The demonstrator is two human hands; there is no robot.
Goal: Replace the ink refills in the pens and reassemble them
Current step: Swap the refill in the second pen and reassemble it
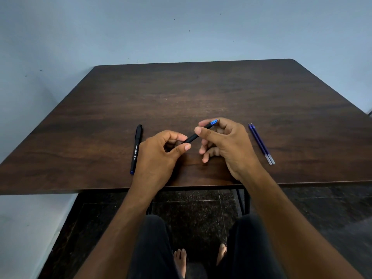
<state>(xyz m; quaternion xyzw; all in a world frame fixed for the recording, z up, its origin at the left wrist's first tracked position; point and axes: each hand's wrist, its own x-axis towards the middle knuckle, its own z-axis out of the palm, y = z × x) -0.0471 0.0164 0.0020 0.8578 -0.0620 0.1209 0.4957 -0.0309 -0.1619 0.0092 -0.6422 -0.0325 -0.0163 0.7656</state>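
A black pen [192,137] with a blue end is held slantwise just above the table, between both hands. My left hand [159,156] pinches its lower end with thumb and fingers. My right hand [225,143] grips the upper part, near the blue end [214,122]. A second black pen [136,149], capped and with white lettering, lies on the table left of my left hand. Two blue ink refills [261,143] lie side by side on the table, right of my right hand.
The dark wooden table [201,93] stands against a pale blue wall. Its near edge runs just below my wrists. Under it I see a dark tiled floor, a black table leg [241,200], and my knees and bare feet.
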